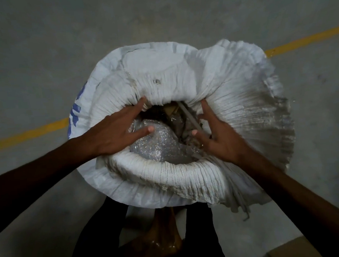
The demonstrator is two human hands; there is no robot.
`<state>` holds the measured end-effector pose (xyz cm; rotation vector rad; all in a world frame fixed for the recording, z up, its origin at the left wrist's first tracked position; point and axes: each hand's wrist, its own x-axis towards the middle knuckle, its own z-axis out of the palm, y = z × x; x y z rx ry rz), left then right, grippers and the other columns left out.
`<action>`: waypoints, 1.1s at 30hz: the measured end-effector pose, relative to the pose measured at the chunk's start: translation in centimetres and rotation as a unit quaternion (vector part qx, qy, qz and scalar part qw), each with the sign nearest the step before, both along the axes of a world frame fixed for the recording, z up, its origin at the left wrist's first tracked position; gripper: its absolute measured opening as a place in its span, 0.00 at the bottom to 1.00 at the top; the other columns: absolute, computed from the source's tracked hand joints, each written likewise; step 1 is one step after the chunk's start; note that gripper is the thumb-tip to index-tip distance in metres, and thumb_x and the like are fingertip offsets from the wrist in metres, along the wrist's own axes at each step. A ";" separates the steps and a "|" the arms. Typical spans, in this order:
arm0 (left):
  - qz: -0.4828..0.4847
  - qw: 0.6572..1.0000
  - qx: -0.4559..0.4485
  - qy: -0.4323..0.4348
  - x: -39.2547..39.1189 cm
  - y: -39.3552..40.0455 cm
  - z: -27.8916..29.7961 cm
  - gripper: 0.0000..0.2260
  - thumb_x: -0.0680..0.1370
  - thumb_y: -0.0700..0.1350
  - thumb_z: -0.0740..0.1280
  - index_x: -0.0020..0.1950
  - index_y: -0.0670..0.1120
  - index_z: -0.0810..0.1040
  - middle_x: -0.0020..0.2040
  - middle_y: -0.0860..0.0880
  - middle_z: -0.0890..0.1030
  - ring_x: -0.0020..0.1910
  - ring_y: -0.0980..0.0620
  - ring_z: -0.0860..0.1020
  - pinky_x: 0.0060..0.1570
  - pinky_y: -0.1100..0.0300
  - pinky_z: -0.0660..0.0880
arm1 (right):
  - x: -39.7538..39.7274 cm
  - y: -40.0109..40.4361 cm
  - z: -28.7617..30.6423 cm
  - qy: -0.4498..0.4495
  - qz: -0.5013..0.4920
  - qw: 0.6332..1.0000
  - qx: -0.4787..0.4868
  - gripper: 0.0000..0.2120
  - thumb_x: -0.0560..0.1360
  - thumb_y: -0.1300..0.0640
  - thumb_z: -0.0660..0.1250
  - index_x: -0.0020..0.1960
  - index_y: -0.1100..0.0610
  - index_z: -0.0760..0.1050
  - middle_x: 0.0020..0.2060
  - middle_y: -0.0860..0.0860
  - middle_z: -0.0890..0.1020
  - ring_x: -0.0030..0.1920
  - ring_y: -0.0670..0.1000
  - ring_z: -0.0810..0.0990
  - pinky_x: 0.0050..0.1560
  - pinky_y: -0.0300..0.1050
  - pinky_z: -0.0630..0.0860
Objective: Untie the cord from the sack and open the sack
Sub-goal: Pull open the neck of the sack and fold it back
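A large white woven sack (232,96) with blue print on its left side stands on the floor, and its mouth gapes wide in the middle. The pleated rim (167,168) is rolled outward. Inside lie a crinkled clear plastic bag (158,147) and brown cardboard scraps (175,112). My left hand (119,129) is spread flat against the left inner rim, fingers apart. My right hand (218,137) presses on the right inner rim with fingers apart. I see no cord around the mouth. Loose strands (240,201) hang at the sack's lower right.
The sack stands on a grey concrete floor (41,56) crossed by a yellow painted line (26,135). A cardboard box corner (291,250) shows at the bottom right. My dark trousers and a foot (163,238) are just below the sack.
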<state>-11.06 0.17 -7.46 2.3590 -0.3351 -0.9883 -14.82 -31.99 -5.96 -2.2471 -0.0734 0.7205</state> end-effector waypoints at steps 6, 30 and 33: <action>0.053 0.996 -0.013 -0.067 1.5 1.2 0.0 0.49 0.72 0.84 0.49 0.85 0.62 0.37 0.87 0.48 0.57 0.85 0.48 0.58 0.80 0.43 0.64 | 2.6 -1.3 -0.4 -0.045 -0.050 0.996 -0.051 0.46 0.80 0.33 0.62 0.86 0.46 0.40 0.86 0.49 0.54 0.82 0.55 0.64 0.72 0.64 0.75; -0.322 0.904 0.061 -0.273 -2.3 0.9 -1.4 0.32 0.83 0.73 0.48 0.53 0.58 0.87 0.53 0.56 0.86 0.54 0.48 0.79 0.56 0.46 0.65 | 0.3 -0.2 -1.9 -0.087 0.411 0.903 -0.085 0.28 0.83 0.31 0.56 0.61 0.51 0.83 0.53 0.52 0.87 0.58 0.56 0.83 0.64 0.56 0.75; -0.375 0.890 0.002 -0.258 -2.7 0.8 -1.5 0.32 0.83 0.73 0.49 0.47 0.55 0.86 0.55 0.55 0.86 0.64 0.47 0.79 0.65 0.44 0.65 | -0.3 -0.2 -2.0 -0.042 0.451 0.883 -0.120 0.35 0.79 0.24 0.54 0.63 0.49 0.83 0.56 0.50 0.86 0.63 0.55 0.80 0.71 0.52 0.71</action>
